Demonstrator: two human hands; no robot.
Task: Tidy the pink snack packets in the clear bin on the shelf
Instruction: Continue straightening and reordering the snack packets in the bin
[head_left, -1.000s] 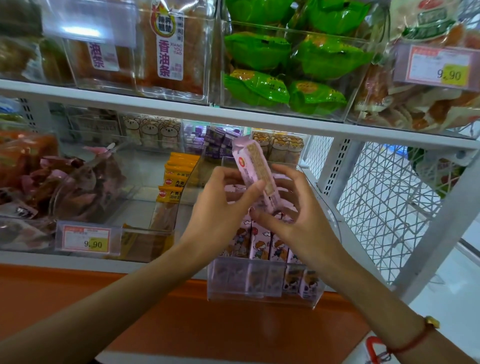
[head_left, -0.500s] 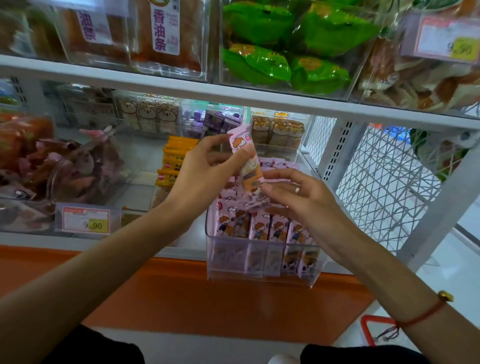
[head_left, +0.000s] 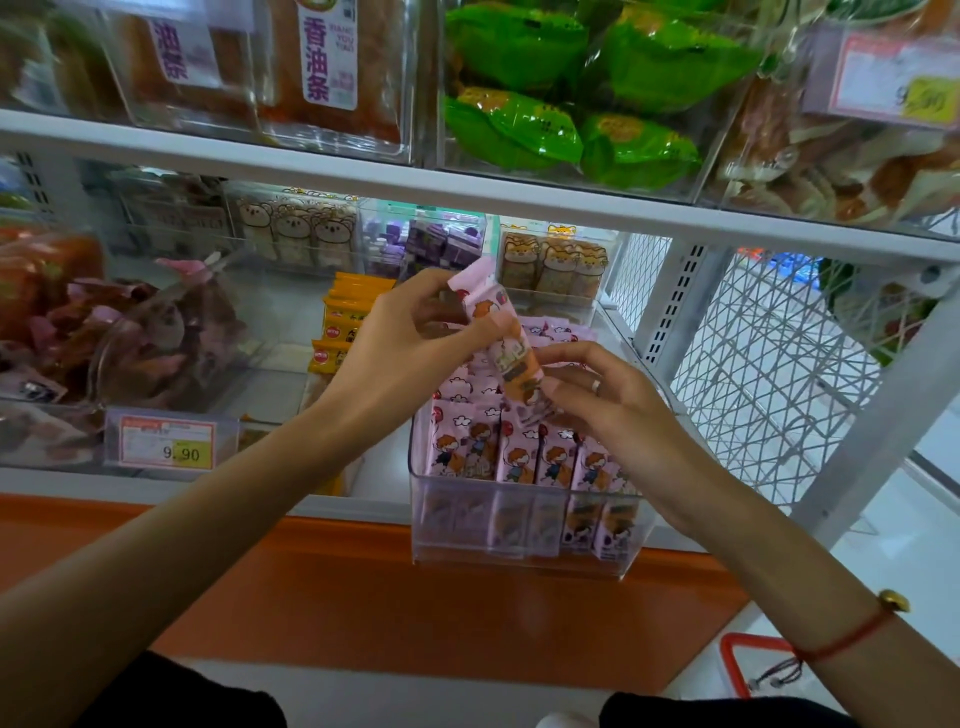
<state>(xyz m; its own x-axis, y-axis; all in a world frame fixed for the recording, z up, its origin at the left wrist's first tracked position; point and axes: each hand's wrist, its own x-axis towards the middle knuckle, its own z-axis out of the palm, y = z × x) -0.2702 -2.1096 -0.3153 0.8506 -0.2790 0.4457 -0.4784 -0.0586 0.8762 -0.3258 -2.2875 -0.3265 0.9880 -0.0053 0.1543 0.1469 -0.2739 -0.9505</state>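
A clear bin (head_left: 524, 545) juts out over the front edge of the lower shelf, with a row of upright pink snack packets (head_left: 514, 457) inside and more lying behind them. Above the bin I hold one pink packet (head_left: 501, 332) tilted, its picture side towards me. My left hand (head_left: 410, 353) pinches its upper part between thumb and fingers. My right hand (head_left: 602, 400), with a ring on one finger, pinches its lower end just over the row.
Yellow packets (head_left: 345, 322) stand left of the bin. A clear bin of dark red snacks (head_left: 119, 338) with a 9.90 price tag (head_left: 166, 444) is further left. Green packets (head_left: 571, 88) fill the shelf above. White wire mesh (head_left: 769, 374) closes the shelf's right side.
The packet has turned from its back to its picture side and come lower, closer to the row. Both hands stay on it; the view has shifted slightly downward.
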